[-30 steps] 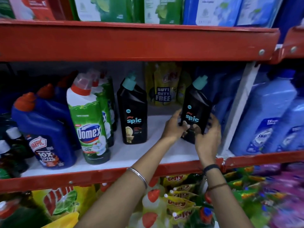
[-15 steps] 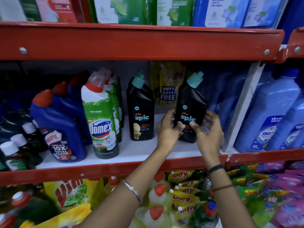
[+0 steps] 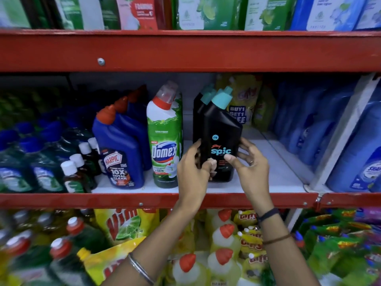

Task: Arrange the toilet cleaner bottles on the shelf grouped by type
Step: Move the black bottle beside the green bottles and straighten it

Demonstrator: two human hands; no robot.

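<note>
A black Spic bottle [image 3: 221, 131] with a teal cap stands at the front of the white shelf board [image 3: 274, 176]. My left hand [image 3: 192, 172] grips its left side and my right hand [image 3: 250, 164] grips its right side. Directly behind it stand other black Spic bottles [image 3: 199, 116], mostly hidden. Left of them is a row of green and white Domex bottles [image 3: 165, 141]. Further left is a row of blue Harpic bottles [image 3: 119, 149] with red caps.
Small dark bottles [image 3: 72, 176] with white caps and green bottles fill the shelf's left end. Yellow pouches [image 3: 245, 104] stand at the back; large blue bottles [image 3: 354, 145] sit right of a white divider [image 3: 338, 137]. Red shelf beams [image 3: 185, 50] run above and below.
Both hands have carried the black Spic bottle leftward from the shelf's right part and it now stands in front of the other Spic bottles. The camera has shifted left too.
</note>
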